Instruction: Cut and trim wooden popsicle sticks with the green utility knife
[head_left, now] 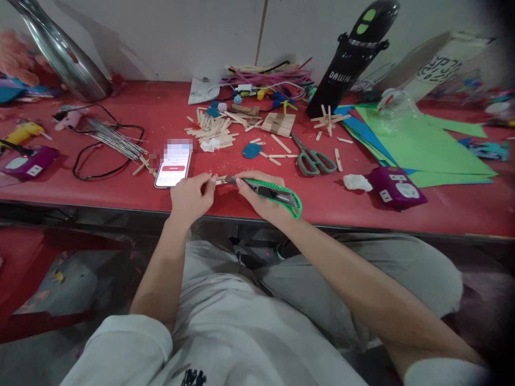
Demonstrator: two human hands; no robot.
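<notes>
My left hand (pixel 193 194) is closed in a pinch on a short wooden craft stick (pixel 221 181) near the table's front edge. In my right hand (pixel 263 199) lies a green utility knife (pixel 277 193), fingers wrapped round it. Its tip end meets the stick close to my left fingertips; the blade is too small to make out well. Just beyond my left hand lies a lit phone (pixel 174 165). Grey-handled scissors (pixel 314 161) rest open beyond my right hand. A pile of cut wooden sticks (pixel 211 128) spreads behind.
A blue oval piece (pixel 252 150) and loose sticks lie mid-table. To the right are a purple power block (pixel 396 187) and green paper sheets (pixel 438 145). A black bottle (pixel 346 59) and a steel flask (pixel 68 53) stand behind. Metal wires (pixel 115 140) and a black cord lie left.
</notes>
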